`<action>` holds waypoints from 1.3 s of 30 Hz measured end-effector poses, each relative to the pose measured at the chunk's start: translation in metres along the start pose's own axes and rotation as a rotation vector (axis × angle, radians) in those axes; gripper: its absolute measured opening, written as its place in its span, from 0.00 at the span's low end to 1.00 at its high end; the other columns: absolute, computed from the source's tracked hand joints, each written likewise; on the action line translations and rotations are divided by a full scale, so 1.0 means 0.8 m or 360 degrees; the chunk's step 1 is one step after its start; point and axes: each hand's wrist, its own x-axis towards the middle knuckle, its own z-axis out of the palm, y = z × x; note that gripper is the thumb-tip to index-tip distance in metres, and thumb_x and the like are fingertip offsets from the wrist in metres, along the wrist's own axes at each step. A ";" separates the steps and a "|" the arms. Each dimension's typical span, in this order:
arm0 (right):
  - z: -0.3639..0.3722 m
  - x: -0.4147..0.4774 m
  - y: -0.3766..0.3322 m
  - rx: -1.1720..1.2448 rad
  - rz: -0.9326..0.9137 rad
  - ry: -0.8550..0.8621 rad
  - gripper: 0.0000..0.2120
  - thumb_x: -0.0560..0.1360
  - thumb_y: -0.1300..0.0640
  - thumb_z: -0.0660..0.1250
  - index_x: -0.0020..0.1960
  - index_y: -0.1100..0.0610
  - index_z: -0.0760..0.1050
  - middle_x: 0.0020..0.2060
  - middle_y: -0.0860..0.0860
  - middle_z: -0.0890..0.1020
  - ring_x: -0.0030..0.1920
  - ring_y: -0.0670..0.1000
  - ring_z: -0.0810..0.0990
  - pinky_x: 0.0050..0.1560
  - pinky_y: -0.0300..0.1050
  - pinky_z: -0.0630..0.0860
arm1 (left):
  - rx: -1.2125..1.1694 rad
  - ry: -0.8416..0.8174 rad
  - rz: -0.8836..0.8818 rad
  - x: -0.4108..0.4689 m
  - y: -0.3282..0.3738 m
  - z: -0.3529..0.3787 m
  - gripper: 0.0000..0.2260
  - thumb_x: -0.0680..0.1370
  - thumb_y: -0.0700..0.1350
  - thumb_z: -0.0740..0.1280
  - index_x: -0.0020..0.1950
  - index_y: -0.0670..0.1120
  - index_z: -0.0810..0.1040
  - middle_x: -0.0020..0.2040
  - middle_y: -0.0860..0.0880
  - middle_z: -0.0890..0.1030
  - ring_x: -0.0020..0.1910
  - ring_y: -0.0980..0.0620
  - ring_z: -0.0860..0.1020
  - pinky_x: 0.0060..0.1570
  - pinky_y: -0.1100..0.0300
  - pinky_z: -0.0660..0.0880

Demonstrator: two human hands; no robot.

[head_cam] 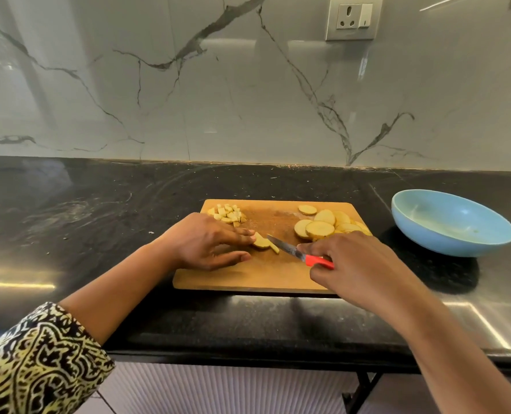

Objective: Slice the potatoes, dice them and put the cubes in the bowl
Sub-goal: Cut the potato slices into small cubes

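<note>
**Now at the board: one potato slice under the knife**

Right now the left hand lies low on the wooden cutting board, its fingers fairly straight, with the fingertips pressing down on a part-cut potato slice and the thumb stretched out nearer the person. A thin strip lies just beside that slice, on its right. The right hand is curled round the red handle of a knife, whose blade points left towards the strip, the tip close to it.

At the board's far left corner sits a small heap of potato cubes. At its far right, round potato slices overlap in a loose pile, partly hidden behind the right hand.

A light blue bowl stands on the dark table to the right of the board, apart from it. The left arm wears a yellow-and-black patterned sleeve. A wall socket sits high on the marble backsplash.
</note>
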 end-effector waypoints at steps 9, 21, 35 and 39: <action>0.027 0.024 -0.010 0.0081 -0.0077 0.0013 0.19 0.78 0.50 0.62 0.69 0.42 0.71 0.42 0.39 0.75 0.31 0.41 0.68 0.28 0.33 0.59 | 0.0086 -0.0037 0.0011 0.000 0.000 0.000 0.23 0.79 0.63 0.53 0.60 0.53 0.80 0.57 0.58 0.81 0.58 0.62 0.77 0.47 0.58 0.81; 0.052 0.002 -0.017 -0.0022 -0.0146 0.0099 0.21 0.80 0.49 0.58 0.73 0.44 0.64 0.48 0.43 0.80 0.44 0.43 0.76 0.45 0.40 0.75 | 0.0164 -0.0071 0.0023 0.002 0.000 0.002 0.22 0.79 0.62 0.54 0.60 0.53 0.80 0.56 0.58 0.81 0.57 0.61 0.78 0.45 0.56 0.81; 0.042 0.003 -0.017 0.0171 -0.0064 0.0196 0.22 0.79 0.49 0.60 0.72 0.41 0.65 0.42 0.40 0.76 0.35 0.42 0.70 0.33 0.33 0.66 | 0.0185 -0.0004 -0.0016 -0.001 -0.002 0.003 0.22 0.80 0.63 0.51 0.59 0.56 0.80 0.55 0.59 0.82 0.57 0.62 0.78 0.42 0.56 0.80; 0.046 0.011 -0.023 0.0136 -0.0055 0.0173 0.20 0.78 0.50 0.61 0.70 0.42 0.68 0.52 0.44 0.81 0.45 0.45 0.77 0.43 0.40 0.76 | 0.0181 -0.0020 0.0003 0.000 -0.002 0.002 0.23 0.80 0.64 0.50 0.59 0.55 0.80 0.55 0.59 0.82 0.57 0.63 0.78 0.43 0.57 0.80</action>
